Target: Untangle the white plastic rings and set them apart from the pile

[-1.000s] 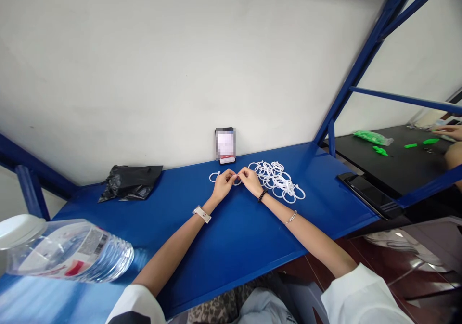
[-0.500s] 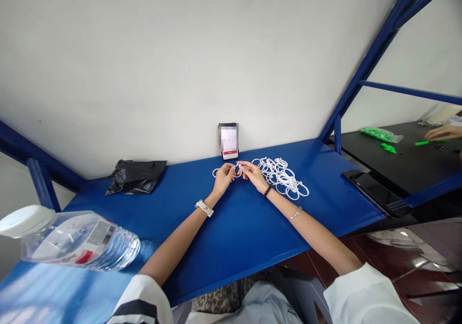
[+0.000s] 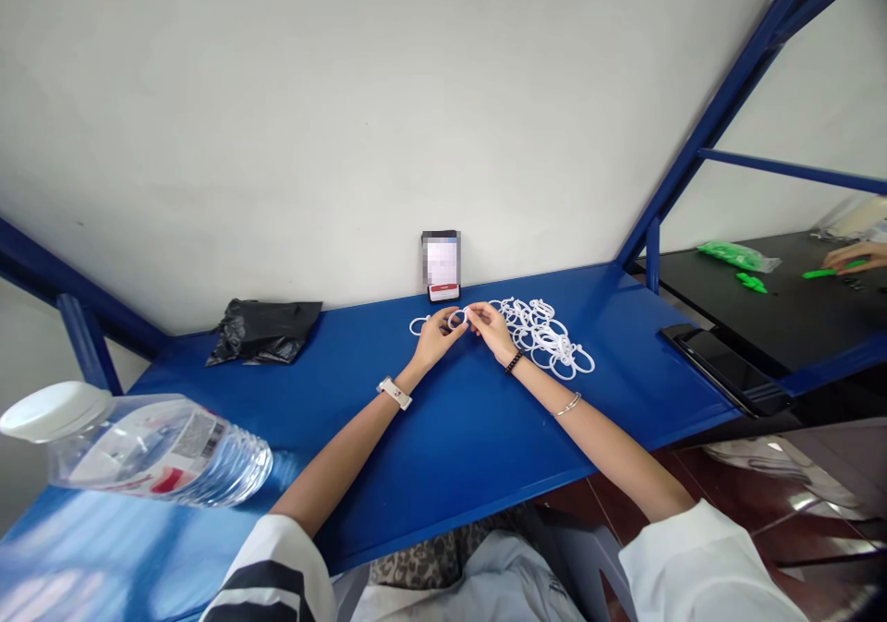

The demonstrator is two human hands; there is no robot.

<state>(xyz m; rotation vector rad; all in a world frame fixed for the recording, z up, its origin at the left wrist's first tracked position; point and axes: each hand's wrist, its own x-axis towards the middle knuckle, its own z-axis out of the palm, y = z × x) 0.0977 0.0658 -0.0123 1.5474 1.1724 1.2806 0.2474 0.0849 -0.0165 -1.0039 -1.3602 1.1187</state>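
Observation:
Between my hands is a white plastic ring (image 3: 457, 319), looking like a shower curtain ring, raised a little over the blue table. My left hand (image 3: 436, 337) is closed on the ring's left side. On its right side, my right hand (image 3: 491, 326) pinches the ring near its small knob with thumb and fingers. Whether the ring's ends are joined is too small to tell. Partly behind my left hand, a second white ring (image 3: 417, 326) lies on the table. A heap of similar white rings (image 3: 551, 337) is spread just right of my right hand.
A phone (image 3: 443, 266) leans against the wall behind my hands. On the blue table (image 3: 443, 456) are a black plastic bag (image 3: 267, 331) and, nearer, a large clear bottle (image 3: 159, 446). At far right, another person's hand (image 3: 856, 254) handles green pieces on a black table.
The held ring has turned to show more of its round face between my hands. The single ring at the left shows more. The camera view has shifted slightly.

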